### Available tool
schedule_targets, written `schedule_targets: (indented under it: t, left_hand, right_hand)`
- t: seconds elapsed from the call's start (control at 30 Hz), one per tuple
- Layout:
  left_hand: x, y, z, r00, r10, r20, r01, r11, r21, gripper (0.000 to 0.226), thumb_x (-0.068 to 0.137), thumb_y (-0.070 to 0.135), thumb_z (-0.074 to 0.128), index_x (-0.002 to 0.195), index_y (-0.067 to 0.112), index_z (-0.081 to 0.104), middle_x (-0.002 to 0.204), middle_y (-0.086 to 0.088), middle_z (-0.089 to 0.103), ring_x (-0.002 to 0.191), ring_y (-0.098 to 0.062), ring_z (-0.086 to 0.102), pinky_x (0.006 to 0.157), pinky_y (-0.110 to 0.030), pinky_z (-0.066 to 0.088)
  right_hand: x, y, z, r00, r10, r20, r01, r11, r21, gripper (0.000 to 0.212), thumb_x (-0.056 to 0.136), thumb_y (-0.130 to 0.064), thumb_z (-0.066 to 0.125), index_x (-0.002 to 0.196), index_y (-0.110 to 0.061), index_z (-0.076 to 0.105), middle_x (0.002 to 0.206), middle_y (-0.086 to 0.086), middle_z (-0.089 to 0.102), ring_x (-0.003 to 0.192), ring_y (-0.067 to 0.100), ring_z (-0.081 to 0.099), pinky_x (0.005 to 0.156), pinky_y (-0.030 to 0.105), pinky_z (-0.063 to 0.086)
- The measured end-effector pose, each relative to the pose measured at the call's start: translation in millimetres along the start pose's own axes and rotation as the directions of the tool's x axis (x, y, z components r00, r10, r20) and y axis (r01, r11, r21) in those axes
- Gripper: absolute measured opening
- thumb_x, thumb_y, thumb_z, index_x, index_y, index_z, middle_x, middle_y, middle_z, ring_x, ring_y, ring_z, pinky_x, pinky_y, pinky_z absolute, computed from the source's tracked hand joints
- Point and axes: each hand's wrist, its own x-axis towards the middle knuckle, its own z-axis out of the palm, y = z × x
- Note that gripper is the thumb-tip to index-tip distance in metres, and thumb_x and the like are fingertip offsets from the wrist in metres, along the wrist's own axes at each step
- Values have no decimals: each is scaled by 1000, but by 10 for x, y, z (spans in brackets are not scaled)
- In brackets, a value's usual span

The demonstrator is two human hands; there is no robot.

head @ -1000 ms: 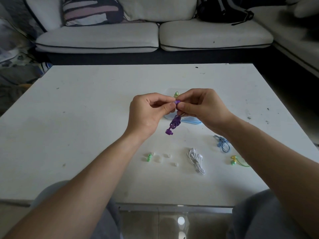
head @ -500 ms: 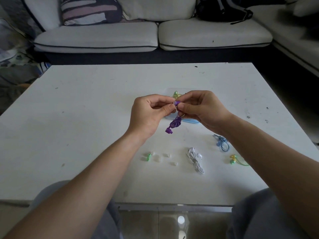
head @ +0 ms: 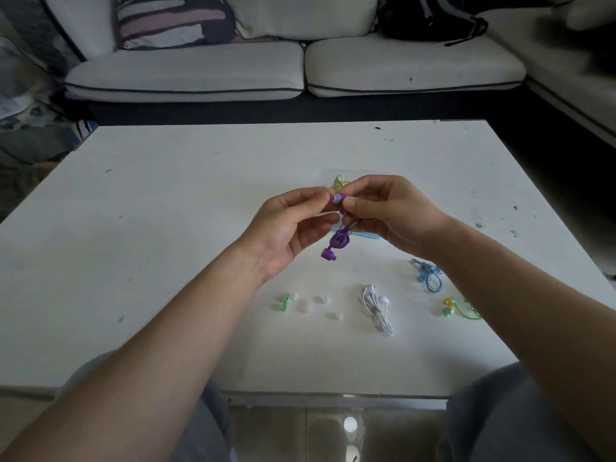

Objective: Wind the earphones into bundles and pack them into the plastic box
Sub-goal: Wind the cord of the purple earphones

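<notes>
Purple earphones (head: 339,241) hang vertically above the table (head: 166,228), plug end down, top earbud pinched by the right hand (head: 393,211); left hand (head: 286,231) curls against the bud, grip unclear.

Text: none was legible anywhere in view.
Purple earphones (head: 339,241): too small for any brand or number to be read.
Surface (head: 166,211): carried only dark specks and scuffs, no writing.
Cushion (head: 173,21): showed a striped pattern, no lettering.
</notes>
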Motion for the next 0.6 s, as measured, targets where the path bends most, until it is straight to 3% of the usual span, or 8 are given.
schedule_targets:
  t: [0.13, 0.27, 0.43, 0.6]
  left_hand:
    - [-6, -45, 10, 991, 2, -133, 30, 971, 237, 17, 99, 21, 56, 100, 13, 72, 94, -4, 74, 83, -20, 68, 66, -26, 57]
    - [-63, -86, 43, 966, -252, -55, 258, 953, 157, 32, 102, 36, 49, 101, 11, 69, 97, -13, 72, 84, -31, 70, 70, -34, 60]
    - [-17, -101, 61, 985, -160, -72, 164, 984, 66, 25, 100, 18, 53, 113, -1, 65, 93, -19, 70, 69, -23, 72, 59, -25, 58]
    - [4, -143, 11, 985, -106, -132, 119, 989, 88, 13, 96, 12, 61, 102, 1, 65, 89, -19, 71, 67, -19, 72, 59, -20, 57]
  right_hand:
    - [32, 8, -13, 998, 18, -65, -11, 994, 107, 6, 92, 1, 60, 94, -1, 65, 75, 11, 68, 69, 21, 65, 74, 33, 60]
    - [46, 4, -29, 989, 42, -139, -25, 993, 119, 5, 95, -1, 60, 96, -3, 64, 74, 8, 65, 69, 17, 65, 69, 27, 57]
    - [77, 25, -71, 973, 83, -216, -50, 987, 153, 3, 94, -3, 61, 93, -4, 64, 81, 14, 66, 75, 22, 66, 74, 29, 57]
    - [82, 26, -65, 968, 76, -238, -46, 991, 126, 7, 91, 1, 63, 88, -4, 65, 81, 11, 72, 79, 23, 70, 75, 30, 58]
